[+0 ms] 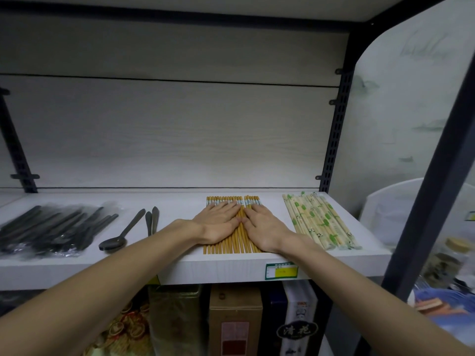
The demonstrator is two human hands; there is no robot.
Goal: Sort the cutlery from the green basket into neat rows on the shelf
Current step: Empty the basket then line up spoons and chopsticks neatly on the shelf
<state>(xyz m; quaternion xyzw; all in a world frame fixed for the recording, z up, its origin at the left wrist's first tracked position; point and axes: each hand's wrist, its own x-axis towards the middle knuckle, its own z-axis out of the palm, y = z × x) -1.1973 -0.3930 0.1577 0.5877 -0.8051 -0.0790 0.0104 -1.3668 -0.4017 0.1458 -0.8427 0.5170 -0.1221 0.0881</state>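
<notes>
Both hands are down flat on the row of yellow chopsticks point(237, 236), and the person is pressing, not gripping. The left hand point(218, 223) has its fingers straight and spread over the near-left sticks; the right hand point(264, 231) lies the same way, thumbs almost meeting in the middle. The chopsticks sit directly under the palms, on the white shelf point(180, 201), their labelled ends poking out beyond the fingertips.

Just off the right hand's outer edge lies the row of wrapped chopsticks point(321, 222); off the left hand's outer edge, the dark spoons point(128, 229), and beyond those the bagged black cutlery point(51, 229).

The risk looks plain: round sticks roll under flat palms. Uneven pressure could fan the row apart, or nudge the near ends over the shelf's front lip. The green basket is not in view.
</notes>
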